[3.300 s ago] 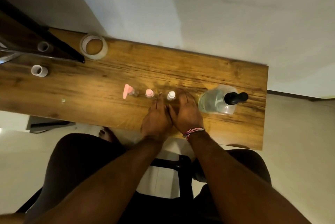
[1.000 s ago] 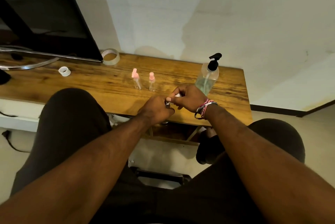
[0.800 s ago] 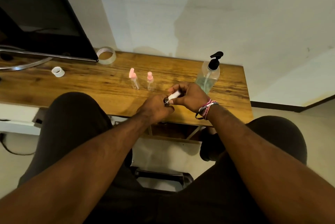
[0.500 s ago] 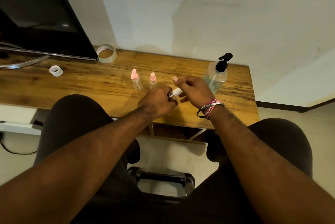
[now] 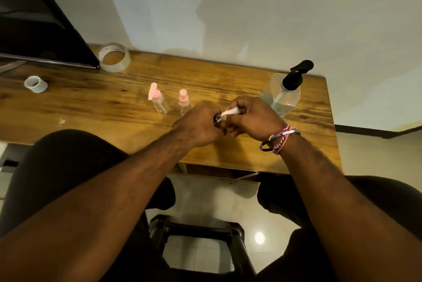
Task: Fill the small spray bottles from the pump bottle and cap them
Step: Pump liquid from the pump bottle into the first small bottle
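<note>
Right now your left hand (image 5: 198,125) clenches a small spray bottle (image 5: 218,119) at frame centre while your right hand (image 5: 253,117) pinches its white spray cap (image 5: 231,112), tilted, likely to free the neck for filling. Two pink-capped bottles (image 5: 182,101) wait just behind; the pump bottle (image 5: 284,96) stands at right.

Spray bottles (image 5: 159,101): you see clear bodies, pink tops.
Pump bottle (image 5: 284,95): clear, black pump.
Table (image 5: 91,103): brown wood grain.
Bracelets (image 5: 279,139): pink-white, silver.
</note>
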Demonstrator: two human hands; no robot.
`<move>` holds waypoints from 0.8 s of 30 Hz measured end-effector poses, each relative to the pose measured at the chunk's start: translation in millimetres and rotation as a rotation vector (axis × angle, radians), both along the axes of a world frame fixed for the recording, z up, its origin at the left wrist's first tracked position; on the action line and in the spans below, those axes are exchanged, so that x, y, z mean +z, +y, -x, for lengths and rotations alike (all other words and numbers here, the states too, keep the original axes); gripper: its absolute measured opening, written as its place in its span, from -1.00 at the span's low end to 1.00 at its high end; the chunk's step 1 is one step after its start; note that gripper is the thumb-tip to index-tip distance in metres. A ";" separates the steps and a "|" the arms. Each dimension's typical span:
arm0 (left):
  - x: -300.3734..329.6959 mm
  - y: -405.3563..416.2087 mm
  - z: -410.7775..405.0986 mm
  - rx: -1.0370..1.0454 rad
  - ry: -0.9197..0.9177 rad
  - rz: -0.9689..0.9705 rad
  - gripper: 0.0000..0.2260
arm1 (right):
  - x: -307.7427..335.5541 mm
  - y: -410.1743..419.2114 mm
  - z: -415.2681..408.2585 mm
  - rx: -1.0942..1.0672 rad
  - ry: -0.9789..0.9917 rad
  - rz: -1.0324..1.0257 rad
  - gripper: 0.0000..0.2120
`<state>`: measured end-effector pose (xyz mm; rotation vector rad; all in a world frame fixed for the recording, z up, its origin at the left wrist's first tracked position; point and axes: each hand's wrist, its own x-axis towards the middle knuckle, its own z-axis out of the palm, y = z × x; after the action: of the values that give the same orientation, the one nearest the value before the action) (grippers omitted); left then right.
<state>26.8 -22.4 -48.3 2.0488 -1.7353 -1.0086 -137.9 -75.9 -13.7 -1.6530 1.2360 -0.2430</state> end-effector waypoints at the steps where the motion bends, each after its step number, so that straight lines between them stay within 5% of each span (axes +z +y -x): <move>1: -2.4 -0.5 -1.2 -0.006 0.000 -0.019 -0.87 | -1.3 -1.7 0.0 0.026 0.004 0.016 -0.85; 4: -7.8 -2.4 -5.5 -0.023 -0.018 -0.075 -0.84 | -3.3 -3.6 -1.9 0.089 0.044 0.063 -0.74; 8: -6.6 -5.3 -10.7 -0.031 0.014 -0.094 -0.87 | -2.5 0.3 -8.7 -0.004 -0.068 0.007 -0.94; 16: -4.2 -6.4 -9.2 -0.028 -0.061 -0.047 -0.81 | -10.0 10.1 -13.1 -0.185 0.045 0.004 -0.65; 24: -4.4 3.1 -21.3 0.003 -0.012 -0.139 -0.82 | -10.1 11.7 -6.2 -0.170 -0.022 0.056 -0.85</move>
<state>48.1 -19.3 -52.7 2.1443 -1.7118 -1.1482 -131.7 -64.2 -23.8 -1.5897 1.3657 -0.4027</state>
